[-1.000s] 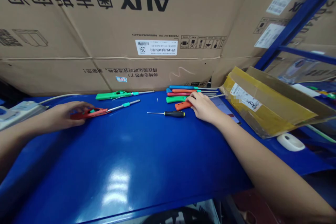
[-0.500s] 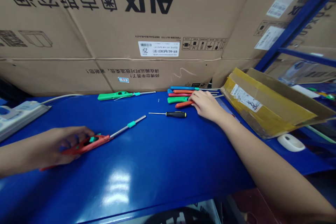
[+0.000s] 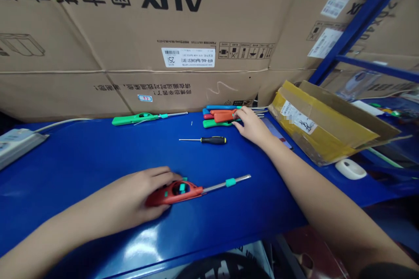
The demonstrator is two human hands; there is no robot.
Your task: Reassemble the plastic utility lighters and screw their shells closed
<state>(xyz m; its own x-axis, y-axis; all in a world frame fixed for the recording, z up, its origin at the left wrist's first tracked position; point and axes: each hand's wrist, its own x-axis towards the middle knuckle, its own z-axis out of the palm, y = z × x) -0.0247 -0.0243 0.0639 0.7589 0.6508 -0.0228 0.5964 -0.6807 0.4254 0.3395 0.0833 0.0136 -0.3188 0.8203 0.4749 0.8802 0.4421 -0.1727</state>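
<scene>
My left hand (image 3: 140, 196) is closed round the handle of a red long-nosed lighter (image 3: 183, 189) lying on the blue table (image 3: 81, 161); its metal tube with a teal collar points right. My right hand (image 3: 250, 126) reaches to a pile of several coloured lighters (image 3: 218, 116) at the back, its fingers resting on the orange one. A black-handled screwdriver (image 3: 209, 140) lies between the two hands. A green lighter (image 3: 140, 118) lies alone at the back left.
Large cardboard boxes (image 3: 163, 30) wall off the back. An open yellow-taped carton (image 3: 324, 122) lies at the right, with a white mouse-like object (image 3: 350, 168) beside it. A power strip (image 3: 16, 144) sits at the left edge. A blue rack post (image 3: 356, 22) rises at right.
My left hand has dragged the red lighter from the back left toward me and rightward to the table's middle. My right hand stayed at the pile, shifting slightly on the orange lighter.
</scene>
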